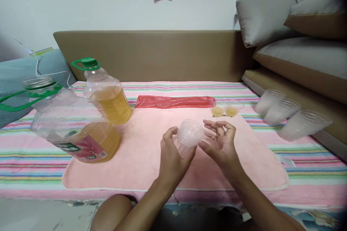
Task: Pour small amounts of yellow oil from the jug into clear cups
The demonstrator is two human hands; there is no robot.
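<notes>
In front of me, my left hand (172, 157) is wrapped round a clear plastic cup (189, 133) with a ribbed wall, raised over the pink mat (130, 166). It may be several cups nested together; I cannot tell. My right hand (223, 148) is just to the right of the cup, palm turned up and fingers spread, with nothing in its grasp. Its thumb comes close to the cup's side; whether it touches is unclear. Beyond the right hand, two clear cups (231, 111) with some yellow liquid stand at the mat's far edge.
An uncapped jug (78, 130) of yellow liquid stands at left, and a green-capped jug (111, 97) behind it. A flat red plastic bag (173, 101) lies across the back. Three clear cups (283, 112) are at right, near stacked cushions (300, 57).
</notes>
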